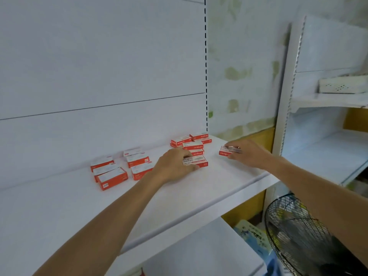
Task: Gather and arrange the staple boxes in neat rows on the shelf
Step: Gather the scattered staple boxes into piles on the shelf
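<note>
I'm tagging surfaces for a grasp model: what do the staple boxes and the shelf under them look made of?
Staple boxes: likely printed cardboard, red and white, with crisp folded edges and labels. Shelf: probably painted metal, smooth matt white, thin with a formed front lip; not certain.

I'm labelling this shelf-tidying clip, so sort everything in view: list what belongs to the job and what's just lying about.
Job:
scattered staple boxes
stacked staple boxes
front staple box, gripped by the left hand
lone staple box, under the right hand
shelf

Lying about:
wire-guard fan
perforated white tray on the neighbouring rack
</note>
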A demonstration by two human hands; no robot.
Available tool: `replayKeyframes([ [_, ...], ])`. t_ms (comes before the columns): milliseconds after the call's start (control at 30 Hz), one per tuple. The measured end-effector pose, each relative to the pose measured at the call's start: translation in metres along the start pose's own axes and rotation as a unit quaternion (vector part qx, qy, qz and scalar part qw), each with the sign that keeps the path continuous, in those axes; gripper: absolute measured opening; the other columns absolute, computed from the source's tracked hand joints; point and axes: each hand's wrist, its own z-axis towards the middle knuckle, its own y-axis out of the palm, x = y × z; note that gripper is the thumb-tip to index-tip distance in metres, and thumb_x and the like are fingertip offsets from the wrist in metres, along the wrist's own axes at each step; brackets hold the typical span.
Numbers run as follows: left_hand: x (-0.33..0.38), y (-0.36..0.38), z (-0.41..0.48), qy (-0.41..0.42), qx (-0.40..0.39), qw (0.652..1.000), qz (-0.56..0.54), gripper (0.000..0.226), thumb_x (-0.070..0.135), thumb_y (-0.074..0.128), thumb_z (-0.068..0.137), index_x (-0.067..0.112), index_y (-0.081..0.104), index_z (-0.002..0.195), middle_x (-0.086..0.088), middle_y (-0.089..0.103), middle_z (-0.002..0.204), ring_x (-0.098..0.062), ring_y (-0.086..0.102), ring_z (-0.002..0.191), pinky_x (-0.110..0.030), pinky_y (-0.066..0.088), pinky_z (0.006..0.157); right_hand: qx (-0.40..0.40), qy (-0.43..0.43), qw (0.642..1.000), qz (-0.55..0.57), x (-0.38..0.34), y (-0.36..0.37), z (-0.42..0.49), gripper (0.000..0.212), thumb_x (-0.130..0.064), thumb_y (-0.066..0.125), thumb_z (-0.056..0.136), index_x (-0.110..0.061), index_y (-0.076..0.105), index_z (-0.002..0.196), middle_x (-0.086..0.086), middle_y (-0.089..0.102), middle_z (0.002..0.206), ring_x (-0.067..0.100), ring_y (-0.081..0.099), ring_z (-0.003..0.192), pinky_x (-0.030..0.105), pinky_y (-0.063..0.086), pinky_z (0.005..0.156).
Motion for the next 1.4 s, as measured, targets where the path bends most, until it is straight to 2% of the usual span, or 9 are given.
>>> replayKeyframes([
  [167, 0.007, 0.008, 0.028, -0.029, 0.028, 0.999, 0.021, 0.049, 0.046, 0.061, 0.083, 0.02, 0.056, 0.124, 0.0, 0.055, 0.129, -0.02, 0.049, 0.118, -0.034, 0.041, 0.097, -0.02, -0.054, 0.998, -0.002, 0.02, 0.01, 0.044, 0.04, -0.029, 0.06, 0.088, -0.02, 0.055, 0.127, 0.009, 0.058, 0.124, 0.027, 0.054, 0.112, 0.038, 0.043, 0.096],
  [300, 0.011, 0.006, 0.051, -0.083, 0.055, 0.995, 0.024, 0.047, 0.045, 0.062, 0.082, 0.017, 0.059, 0.12, -0.006, 0.057, 0.118, -0.022, 0.052, 0.108, -0.03, 0.041, 0.088, -0.035, -0.108, 0.994, 0.001, 0.029, 0.008, 0.087, 0.041, -0.029, 0.061, 0.087, -0.02, 0.055, 0.127, 0.012, 0.058, 0.121, 0.028, 0.052, 0.114, 0.038, 0.04, 0.099],
  [467, 0.011, 0.001, 0.075, -0.14, 0.113, 0.984, 0.015, 0.04, 0.04, 0.062, 0.083, 0.018, 0.06, 0.116, -0.004, 0.058, 0.111, -0.019, 0.054, 0.1, -0.031, 0.043, 0.084, -0.044, -0.16, 0.986, 0.019, 0.024, 0.011, 0.121, 0.042, -0.033, 0.062, 0.086, -0.02, 0.054, 0.125, 0.01, 0.058, 0.121, 0.027, 0.051, 0.116, 0.04, 0.041, 0.099],
  [567, 0.012, 0.003, 0.087, -0.165, 0.125, 0.978, 0.02, 0.041, 0.039, 0.063, 0.082, 0.017, 0.059, 0.117, -0.004, 0.058, 0.11, -0.019, 0.054, 0.1, -0.03, 0.042, 0.084, -0.088, -0.196, 0.976, 0.023, 0.023, 0.018, 0.129, 0.039, -0.035, 0.062, 0.086, -0.018, 0.057, 0.12, 0.008, 0.059, 0.117, 0.026, 0.053, 0.113, 0.038, 0.042, 0.097],
  [700, 0.013, 0.01, 0.103, -0.186, 0.138, 0.973, 0.02, 0.044, 0.041, 0.063, 0.083, 0.017, 0.056, 0.119, -0.003, 0.058, 0.112, -0.019, 0.055, 0.101, -0.032, 0.044, 0.086, -0.146, -0.218, 0.965, -0.01, 0.022, 0.023, 0.139, 0.034, -0.025, 0.06, 0.085, -0.016, 0.062, 0.118, 0.003, 0.058, 0.123, 0.021, 0.051, 0.117, 0.03, 0.04, 0.1],
  [833, 0.02, 0.022, 0.12, -0.19, 0.141, 0.971, 0.023, 0.046, 0.043, 0.063, 0.083, 0.019, 0.054, 0.122, -0.002, 0.058, 0.117, -0.018, 0.055, 0.102, -0.033, 0.047, 0.087, -0.119, -0.216, 0.969, 0.023, 0.032, 0.017, 0.147, 0.037, -0.018, 0.054, 0.087, -0.015, 0.057, 0.123, 0.005, 0.056, 0.127, 0.02, 0.05, 0.117, 0.031, 0.04, 0.099],
  [967, 0.029, 0.034, 0.134, -0.182, 0.124, 0.974, 0.057, 0.05, 0.044, 0.06, 0.084, 0.018, 0.05, 0.126, -0.003, 0.057, 0.123, -0.019, 0.055, 0.107, -0.033, 0.045, 0.089, -0.076, -0.199, 0.975, 0.057, 0.048, 0.009, 0.157, 0.036, -0.009, 0.05, 0.087, -0.012, 0.056, 0.123, 0.007, 0.057, 0.125, 0.02, 0.052, 0.115, 0.034, 0.044, 0.099],
  [1100, 0.032, 0.04, 0.138, -0.209, 0.116, 0.969, 0.067, 0.054, 0.048, 0.057, 0.085, 0.018, 0.047, 0.129, -0.005, 0.053, 0.128, -0.022, 0.053, 0.112, -0.035, 0.043, 0.09, -0.07, -0.198, 0.975, 0.069, 0.056, 0.01, 0.157, 0.037, -0.006, 0.049, 0.087, -0.01, 0.057, 0.122, 0.008, 0.059, 0.123, 0.02, 0.055, 0.113, 0.035, 0.045, 0.098],
  [1400, 0.0, 0.018, 0.084, -0.227, 0.165, 0.959, 0.043, 0.038, 0.036, 0.053, 0.09, 0.013, 0.055, 0.121, -0.007, 0.057, 0.121, -0.021, 0.053, 0.111, -0.032, 0.041, 0.091, -0.052, -0.252, 0.963, 0.081, 0.009, 0.018, 0.155, 0.033, -0.008, 0.049, 0.087, -0.011, 0.058, 0.119, 0.007, 0.062, 0.116, 0.022, 0.057, 0.108, 0.037, 0.046, 0.095],
])
